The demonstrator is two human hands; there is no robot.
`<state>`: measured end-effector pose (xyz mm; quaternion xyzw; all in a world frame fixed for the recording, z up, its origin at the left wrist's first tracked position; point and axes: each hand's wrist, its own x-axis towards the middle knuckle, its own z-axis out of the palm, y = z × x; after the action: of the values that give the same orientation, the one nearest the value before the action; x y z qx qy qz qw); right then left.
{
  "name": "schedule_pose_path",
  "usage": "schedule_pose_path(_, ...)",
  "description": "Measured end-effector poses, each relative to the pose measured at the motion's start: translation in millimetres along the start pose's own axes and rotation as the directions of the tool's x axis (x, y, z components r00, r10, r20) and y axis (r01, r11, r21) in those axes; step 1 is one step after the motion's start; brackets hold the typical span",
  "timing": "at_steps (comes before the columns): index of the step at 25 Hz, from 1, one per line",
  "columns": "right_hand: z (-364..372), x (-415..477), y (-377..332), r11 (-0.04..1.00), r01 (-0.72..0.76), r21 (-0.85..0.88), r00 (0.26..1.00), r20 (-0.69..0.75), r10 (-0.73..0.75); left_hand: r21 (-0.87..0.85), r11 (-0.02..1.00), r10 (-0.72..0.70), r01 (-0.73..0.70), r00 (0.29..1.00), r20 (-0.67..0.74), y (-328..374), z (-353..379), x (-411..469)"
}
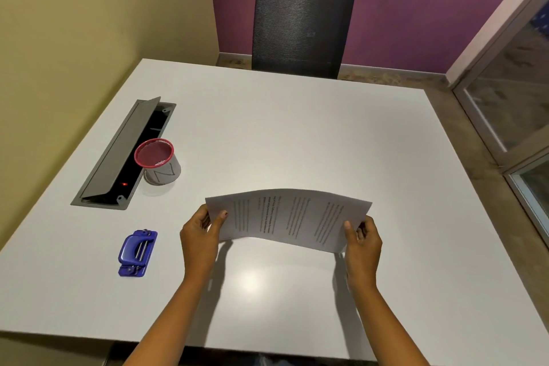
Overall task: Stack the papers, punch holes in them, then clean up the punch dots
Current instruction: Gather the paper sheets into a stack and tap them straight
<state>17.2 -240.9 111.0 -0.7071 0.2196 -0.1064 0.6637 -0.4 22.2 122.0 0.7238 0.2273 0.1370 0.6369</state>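
Note:
The printed papers (288,218) arch upward above the white table (297,134), held sideways by their two short edges. My left hand (200,236) pinches the left edge, thumb on top. My right hand (364,239) pinches the right edge the same way. How many sheets are in the bundle I cannot tell. A blue hole punch (137,253) lies flat on the table to the left of my left hand, apart from it. No punch dots show on the table.
A grey mesh cup with a red rim (159,161) stands at the left, beside an open grey cable hatch (123,154) set into the tabletop. A dark mesh chair (301,24) stands behind the far edge. A glass partition (511,92) is at the right.

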Motion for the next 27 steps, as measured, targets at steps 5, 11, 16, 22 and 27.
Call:
schedule_pose_path(5,0,4,-1,1.0,0.006,-0.002,1.0,-0.015,-0.006,0.051,0.998,0.027,-0.026,0.999,-0.034,3,1,-2)
schedule_pose_path(11,0,3,-3,0.999,0.007,0.047,0.998,-0.055,-0.005,0.119,0.993,0.026,-0.019,0.998,-0.055,5,0,-1)
schedule_pose_path(16,1,-3,-4,0.969,-0.155,0.19,0.97,-0.155,0.186,0.062,0.993,-0.092,0.105,0.98,-0.176,3,2,4)
schedule_pose_path(22,20,-28,5,0.821,-0.541,0.183,0.84,0.163,0.517,-0.244,0.913,-0.378,0.328,0.904,-0.198,-16,14,-8)
schedule_pose_path(27,36,-31,4,0.858,-0.508,0.079,0.842,0.258,0.475,-0.388,0.801,-0.538,0.457,0.833,-0.13,-36,23,-25)
